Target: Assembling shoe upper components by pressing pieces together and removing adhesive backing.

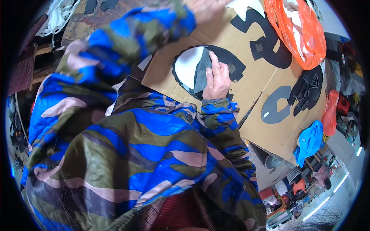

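My right hand (217, 79) lies on a dark grey cut piece (201, 73), index finger stretched out flat on it and thumb apart. Under that piece, a white rounded piece (189, 67) shows on its left, on top of a larger black cut piece (236, 69) with a scalloped left edge. My left hand (208, 13) reaches across to the top edge, smeared by motion. Its fingers are partly cut off by the frame, near a white pointed piece (244, 7). Whether it grips that piece I cannot tell.
Brown cardboard (165, 79) covers the worktop. Curved black pieces (281, 54), a grey U-shaped piece (275, 107) and a black crumpled pile (308, 90) lie to the right. An orange plastic bag (308, 42) and a blue bag (309, 140) sit at the right edge.
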Tool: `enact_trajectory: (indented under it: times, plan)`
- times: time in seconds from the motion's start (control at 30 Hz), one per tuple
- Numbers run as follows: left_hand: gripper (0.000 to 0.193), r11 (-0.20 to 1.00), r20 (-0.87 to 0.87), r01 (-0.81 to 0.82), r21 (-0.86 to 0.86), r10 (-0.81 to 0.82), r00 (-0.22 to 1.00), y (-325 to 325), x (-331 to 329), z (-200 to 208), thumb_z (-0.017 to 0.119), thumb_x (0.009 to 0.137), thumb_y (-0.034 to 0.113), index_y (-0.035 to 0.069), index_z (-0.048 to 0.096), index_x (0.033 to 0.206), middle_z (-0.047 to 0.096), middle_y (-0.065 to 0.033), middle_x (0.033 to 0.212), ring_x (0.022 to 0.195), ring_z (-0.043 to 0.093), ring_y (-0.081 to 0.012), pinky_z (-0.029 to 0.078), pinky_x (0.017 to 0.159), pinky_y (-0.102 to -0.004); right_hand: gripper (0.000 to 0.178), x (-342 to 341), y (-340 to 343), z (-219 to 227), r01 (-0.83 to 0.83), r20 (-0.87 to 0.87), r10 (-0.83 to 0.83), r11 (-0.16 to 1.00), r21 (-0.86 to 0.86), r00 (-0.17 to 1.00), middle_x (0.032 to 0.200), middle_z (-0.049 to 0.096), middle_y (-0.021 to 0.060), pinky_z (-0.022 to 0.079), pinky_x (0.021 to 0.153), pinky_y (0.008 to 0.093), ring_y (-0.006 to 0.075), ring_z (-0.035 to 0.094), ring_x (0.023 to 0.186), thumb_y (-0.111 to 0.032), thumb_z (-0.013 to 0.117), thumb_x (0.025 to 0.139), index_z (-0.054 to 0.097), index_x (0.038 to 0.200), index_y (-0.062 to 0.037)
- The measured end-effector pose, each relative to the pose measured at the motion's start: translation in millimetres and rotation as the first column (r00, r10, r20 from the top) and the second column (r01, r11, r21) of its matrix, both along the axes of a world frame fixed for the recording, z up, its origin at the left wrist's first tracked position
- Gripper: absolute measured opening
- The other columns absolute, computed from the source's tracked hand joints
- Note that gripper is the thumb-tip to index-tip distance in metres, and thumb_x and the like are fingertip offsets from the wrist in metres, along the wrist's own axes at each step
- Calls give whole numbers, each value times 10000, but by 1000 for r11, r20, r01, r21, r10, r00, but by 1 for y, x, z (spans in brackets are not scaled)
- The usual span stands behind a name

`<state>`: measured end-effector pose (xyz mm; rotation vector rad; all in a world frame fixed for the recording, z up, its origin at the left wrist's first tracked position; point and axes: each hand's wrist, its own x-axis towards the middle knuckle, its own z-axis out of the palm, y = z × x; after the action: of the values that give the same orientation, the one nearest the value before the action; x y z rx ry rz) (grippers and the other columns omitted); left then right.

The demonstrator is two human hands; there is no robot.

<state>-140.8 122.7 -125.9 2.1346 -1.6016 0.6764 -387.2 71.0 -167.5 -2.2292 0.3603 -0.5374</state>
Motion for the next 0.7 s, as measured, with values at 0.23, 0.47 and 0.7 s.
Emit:
enact_trajectory:
  times: [0.23, 0.47, 0.7]
  plan:
    - [758, 927, -360, 115, 358, 23, 933, 118, -131, -37, 731, 768, 299, 69, 483, 1447, 363, -76, 1598, 1514, 253, -292, 198, 1143, -637, 414, 3, 5, -9, 5, 14, -4, 999, -31, 1000, 1010, 588, 159, 524, 780, 386, 303, 624, 864, -80, 585, 925, 641, 1335, -91]
    - [724, 936, -388, 164, 311, -32, 921, 126, -153, -50, 626, 871, 420, 46, 446, 1464, 296, -116, 1624, 1534, 188, -312, 119, 1169, -658, 424, 2, 7, -8, 10, 4, -10, 999, -54, 1000, 1026, 579, 179, 525, 819, 402, 342, 620, 922, -64, 580, 910, 645, 1326, -118]
    - [510, 806, -607, 573, 148, -384, 696, 155, -168, -46, 587, 947, 268, -5, 528, 1373, 435, -221, 1500, 1450, 361, -328, 178, 1178, -595, 408, 3, 5, -13, 37, -9, -39, 988, -147, 999, 1030, 564, 175, 525, 818, 409, 350, 614, 913, -65, 589, 920, 651, 1317, -139]
